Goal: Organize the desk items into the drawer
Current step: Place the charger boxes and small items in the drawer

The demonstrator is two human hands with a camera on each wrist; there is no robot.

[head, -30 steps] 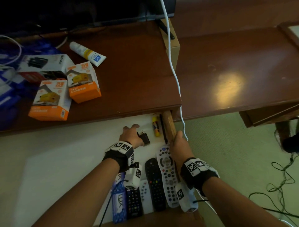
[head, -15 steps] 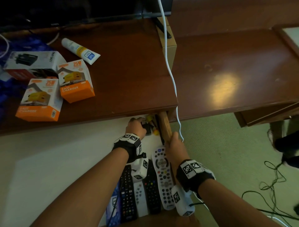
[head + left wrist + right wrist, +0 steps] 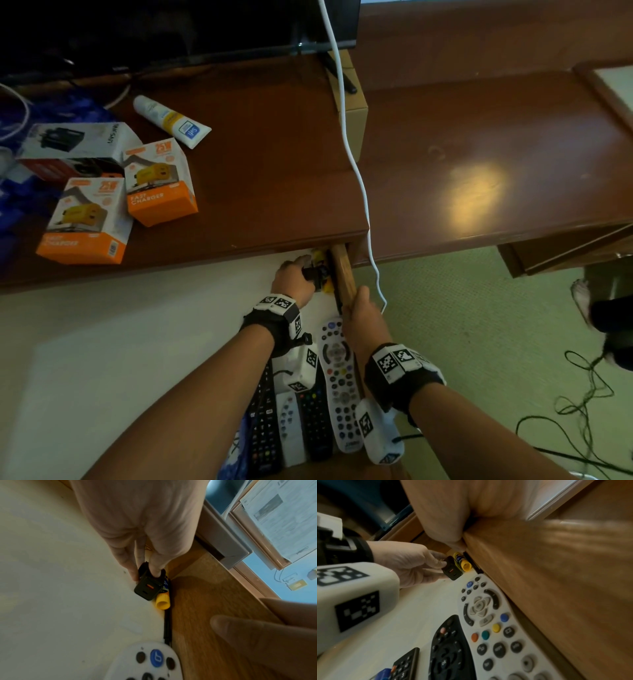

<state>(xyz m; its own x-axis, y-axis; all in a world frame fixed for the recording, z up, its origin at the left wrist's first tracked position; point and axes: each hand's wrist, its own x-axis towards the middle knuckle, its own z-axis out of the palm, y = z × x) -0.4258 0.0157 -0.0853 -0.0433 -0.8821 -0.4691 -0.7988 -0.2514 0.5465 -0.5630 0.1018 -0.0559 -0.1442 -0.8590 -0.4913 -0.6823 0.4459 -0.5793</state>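
Black charger (image 3: 148, 587) in left hand (image 3: 294, 280) pinch grip, ports only in wrist views; right hand (image 3: 363, 318) clasping drawer wall (image 3: 342, 274).

Bare forearms; black wristbands (image 3: 270, 325) carrying white camera modules, black-white square markers.

My left hand (image 3: 295, 278) holds the charger (image 3: 148, 589) at the drawer's (image 3: 137, 359) far right corner, just left of the glue stick (image 3: 163, 601); my right hand (image 3: 365, 325) grips the drawer's side wall (image 3: 342, 270); remotes (image 3: 337, 383) lie side by side nearer me.
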